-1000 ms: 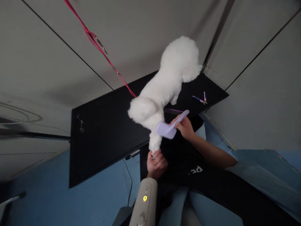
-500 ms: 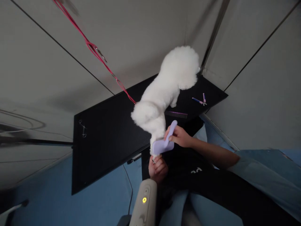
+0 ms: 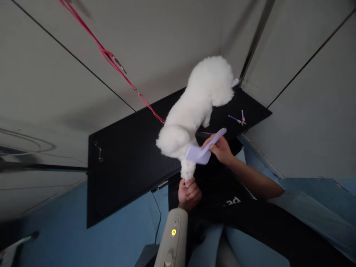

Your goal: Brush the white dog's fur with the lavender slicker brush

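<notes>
Since the earlier frame you are raising the brush (image 3: 204, 151) up the hind leg of the dog (image 3: 197, 107). Right hand (image 3: 221, 149) is wrapping its handle; left hand (image 3: 189, 193) is clasping the paw (image 3: 188, 173) beyond the table (image 3: 125, 163). Leg brushing is seemingly continuing, unfinished.

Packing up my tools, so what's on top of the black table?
The white dog stands on the black table, a small purple tool near its far corner, a metal clip at left. A purple comb is partly hidden by the brush and dog.
</notes>
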`<state>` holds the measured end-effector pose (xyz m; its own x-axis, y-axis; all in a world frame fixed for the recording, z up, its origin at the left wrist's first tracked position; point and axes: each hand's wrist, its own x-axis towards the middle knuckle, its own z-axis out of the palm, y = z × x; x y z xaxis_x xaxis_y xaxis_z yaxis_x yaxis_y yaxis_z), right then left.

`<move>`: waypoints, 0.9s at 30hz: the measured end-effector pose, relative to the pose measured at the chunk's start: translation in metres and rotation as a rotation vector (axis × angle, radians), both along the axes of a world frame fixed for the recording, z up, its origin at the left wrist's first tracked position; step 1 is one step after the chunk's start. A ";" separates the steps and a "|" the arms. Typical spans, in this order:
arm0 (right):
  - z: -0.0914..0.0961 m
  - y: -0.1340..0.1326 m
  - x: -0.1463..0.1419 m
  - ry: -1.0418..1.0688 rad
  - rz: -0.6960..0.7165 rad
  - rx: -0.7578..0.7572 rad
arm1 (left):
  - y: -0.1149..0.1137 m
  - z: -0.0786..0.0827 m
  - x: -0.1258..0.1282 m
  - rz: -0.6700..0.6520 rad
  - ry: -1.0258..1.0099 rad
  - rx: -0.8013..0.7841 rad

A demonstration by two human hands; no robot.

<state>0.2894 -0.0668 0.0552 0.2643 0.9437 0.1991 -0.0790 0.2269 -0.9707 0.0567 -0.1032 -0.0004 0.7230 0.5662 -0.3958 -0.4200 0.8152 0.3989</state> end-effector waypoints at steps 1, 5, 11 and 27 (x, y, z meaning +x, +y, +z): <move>-0.001 -0.001 -0.001 -0.027 0.086 -0.014 | 0.000 0.001 0.000 -0.001 0.012 -0.008; -0.006 -0.007 -0.009 -0.029 -0.081 -0.050 | -0.004 0.004 -0.003 0.022 0.125 -0.049; -0.004 -0.013 -0.017 -0.013 0.040 -0.053 | -0.007 0.009 -0.007 -0.049 0.101 0.047; 0.038 -0.037 -0.030 -0.147 0.033 -0.159 | -0.021 -0.031 -0.001 0.100 0.757 0.896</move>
